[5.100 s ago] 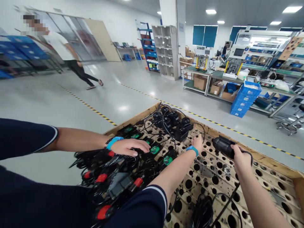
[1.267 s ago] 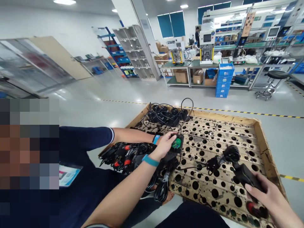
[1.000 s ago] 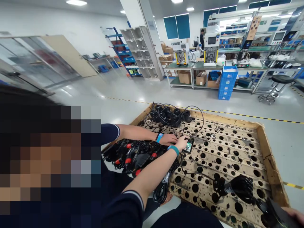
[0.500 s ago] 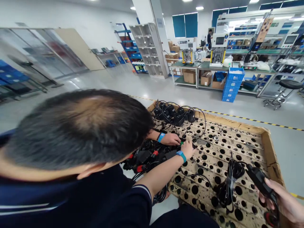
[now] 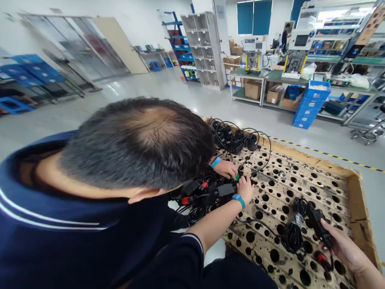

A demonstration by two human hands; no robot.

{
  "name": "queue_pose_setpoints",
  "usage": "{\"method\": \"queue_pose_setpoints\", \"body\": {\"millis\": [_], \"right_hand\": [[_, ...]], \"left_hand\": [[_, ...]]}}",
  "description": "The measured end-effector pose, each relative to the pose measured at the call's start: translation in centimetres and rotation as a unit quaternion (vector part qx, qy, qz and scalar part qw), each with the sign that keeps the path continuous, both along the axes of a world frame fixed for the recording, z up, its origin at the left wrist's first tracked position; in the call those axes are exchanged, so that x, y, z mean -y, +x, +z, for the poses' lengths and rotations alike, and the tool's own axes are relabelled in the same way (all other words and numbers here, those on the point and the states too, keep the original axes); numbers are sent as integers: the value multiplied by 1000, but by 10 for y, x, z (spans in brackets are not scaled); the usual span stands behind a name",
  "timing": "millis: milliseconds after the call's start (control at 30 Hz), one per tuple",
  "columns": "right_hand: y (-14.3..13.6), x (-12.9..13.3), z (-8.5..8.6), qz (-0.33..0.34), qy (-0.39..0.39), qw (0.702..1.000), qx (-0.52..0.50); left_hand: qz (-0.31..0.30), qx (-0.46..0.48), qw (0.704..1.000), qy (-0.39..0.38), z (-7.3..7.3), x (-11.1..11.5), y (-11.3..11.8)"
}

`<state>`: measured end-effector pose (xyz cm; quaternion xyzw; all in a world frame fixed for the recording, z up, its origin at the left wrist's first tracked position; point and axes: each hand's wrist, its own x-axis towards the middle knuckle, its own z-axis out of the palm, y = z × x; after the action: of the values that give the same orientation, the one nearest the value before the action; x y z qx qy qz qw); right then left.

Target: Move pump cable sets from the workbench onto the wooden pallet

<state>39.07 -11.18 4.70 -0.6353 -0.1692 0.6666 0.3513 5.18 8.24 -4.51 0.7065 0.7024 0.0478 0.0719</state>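
Note:
At the lower right, my right hand [image 5: 344, 245] is closed around a black box-shaped device [image 5: 317, 220]. A bundled black cable coil [image 5: 294, 235] lies beside the device on the perforated tan board [image 5: 261, 249]. Below the device hangs a red-and-black connector [image 5: 322, 260]. My left hand is out of view. Another person's hands [image 5: 246, 189], with blue wristbands, are at a small green item [image 5: 236, 177] near the board's middle.
The other person's head [image 5: 144, 140] and dark shirt fill the left and centre. Black devices with looping cables [image 5: 236, 142] stand at the board's far edge; more cables with red connectors [image 5: 185, 200] lie left. Beyond are stacked blue bins [image 5: 309, 106].
The view has shifted, with the room sliding right and slightly up. My right hand still holds the black device, which sits a little closer to the coil. The other person's hands remain around the green item.

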Motion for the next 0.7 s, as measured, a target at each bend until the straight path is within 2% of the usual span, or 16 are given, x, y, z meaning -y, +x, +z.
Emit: {"method": "queue_pose_setpoints", "body": {"millis": [100,200,333,400,467,567,700], "right_hand": [[-11,-5,6,16,-18,1000,-14],[-24,-10,10,30,-8,1000,-3],[-38,-10,13,44,-4,999,7],[-42,-6,14,44,-6,999,9],[-45,1,13,34,-6,999,12],[-50,12,8,17,-5,1000,13],[-59,21,-4,34,21,999,16]], "left_hand": [[-54,-6,998,35,-10,2,-5],[-84,-25,996,18,-16,-1,-10],[-63,-32,997,-42,-4,-2,-19],[-90,-37,994,-59,8,4,-28],[-133,-61,987,-67,21,18,-40],[-184,-108,975,-63,34,52,-58],[-189,-112,974,-60,31,93,-66]]}}
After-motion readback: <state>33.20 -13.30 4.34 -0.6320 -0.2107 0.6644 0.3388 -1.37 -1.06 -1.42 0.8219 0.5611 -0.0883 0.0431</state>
